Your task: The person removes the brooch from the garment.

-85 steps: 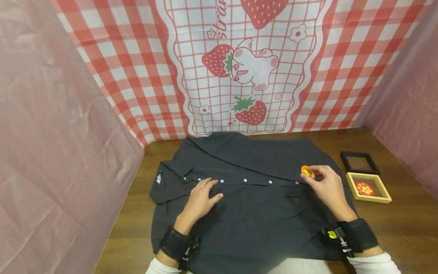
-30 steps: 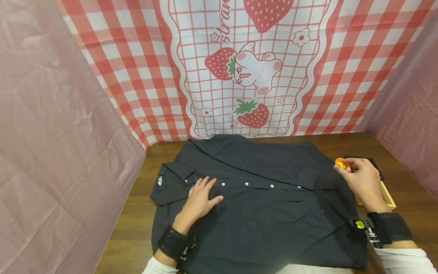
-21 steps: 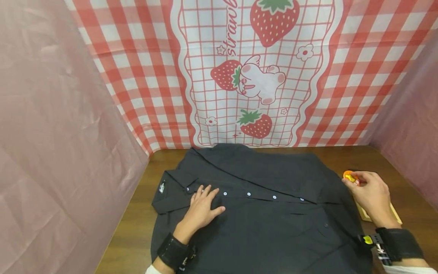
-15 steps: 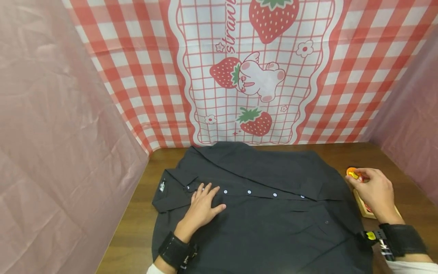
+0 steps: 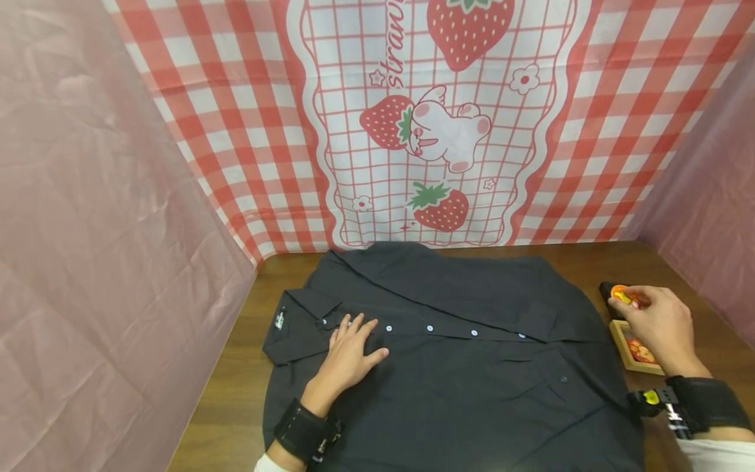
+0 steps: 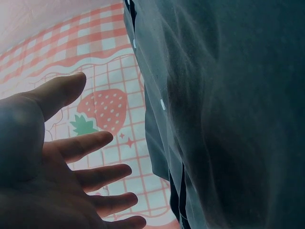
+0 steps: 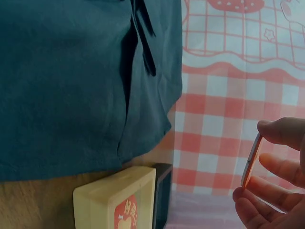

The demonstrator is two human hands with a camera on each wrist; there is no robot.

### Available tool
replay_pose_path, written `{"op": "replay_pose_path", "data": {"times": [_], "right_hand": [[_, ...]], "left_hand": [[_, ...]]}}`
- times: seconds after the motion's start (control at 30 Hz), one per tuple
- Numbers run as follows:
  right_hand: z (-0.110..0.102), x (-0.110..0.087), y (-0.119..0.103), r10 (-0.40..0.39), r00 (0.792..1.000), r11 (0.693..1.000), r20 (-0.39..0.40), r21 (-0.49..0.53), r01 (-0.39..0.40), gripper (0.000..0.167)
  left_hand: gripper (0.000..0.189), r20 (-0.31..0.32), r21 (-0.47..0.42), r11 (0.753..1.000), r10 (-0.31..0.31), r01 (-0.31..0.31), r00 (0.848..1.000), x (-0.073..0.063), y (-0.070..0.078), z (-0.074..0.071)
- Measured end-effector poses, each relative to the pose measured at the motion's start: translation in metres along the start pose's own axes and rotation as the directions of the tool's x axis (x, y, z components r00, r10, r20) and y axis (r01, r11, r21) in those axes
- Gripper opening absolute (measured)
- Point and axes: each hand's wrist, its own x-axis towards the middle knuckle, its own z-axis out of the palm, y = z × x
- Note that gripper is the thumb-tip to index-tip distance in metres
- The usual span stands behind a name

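Observation:
A dark grey button-up shirt (image 5: 460,393) lies spread on the table, its collar to the left. My left hand (image 5: 348,357) stays over the buttons near the collar, fingers straight and spread. The left wrist view has the palm side of this hand (image 6: 57,176) beside the cloth. Off the shirt's right edge, my right hand (image 5: 663,328) pinches a flat round orange-and-yellow piece (image 5: 619,292) between thumb and fingertips. From the right wrist it appears edge-on as a thin disc (image 7: 251,160), held above the table. Its printed face is partly covered by the fingers.
Below the right hand, a light wooden frame (image 5: 645,369) contains a red round picture. A black frame (image 5: 607,295) sits behind it, mostly hidden by the hand. A checked strawberry cloth (image 5: 377,170) hangs at the back, and pink cloth (image 5: 118,262) closes the left side.
My right hand has carried the round piece rightward from above the shirt to over the frames. My left hand has barely moved. The head view has tilted up slightly.

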Motion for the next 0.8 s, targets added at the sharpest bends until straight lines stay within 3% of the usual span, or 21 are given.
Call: {"op": "replay_pose_path", "data": {"times": [0.23,0.47,0.8], "right_hand": [[-0.002,0.004,0.009,0.020,0.999,0.999,-0.032,-0.035,-0.021,0.045],[-0.010,0.015,0.010,0.092,0.996,0.990,0.010,-0.103,-0.091,0.052],[-0.012,0.023,0.019,0.073,0.997,0.994,0.002,-0.088,-0.072,0.051]], "left_hand": [[0.059,-0.009,-0.005,1.000,-0.001,0.001,1.000,0.000,-0.002,0.001],[0.058,-0.018,0.003,1.000,0.005,-0.005,1.000,0.002,-0.006,-0.003],[0.058,-0.023,0.002,1.000,0.011,-0.011,1.000,0.003,-0.005,-0.004]]}}
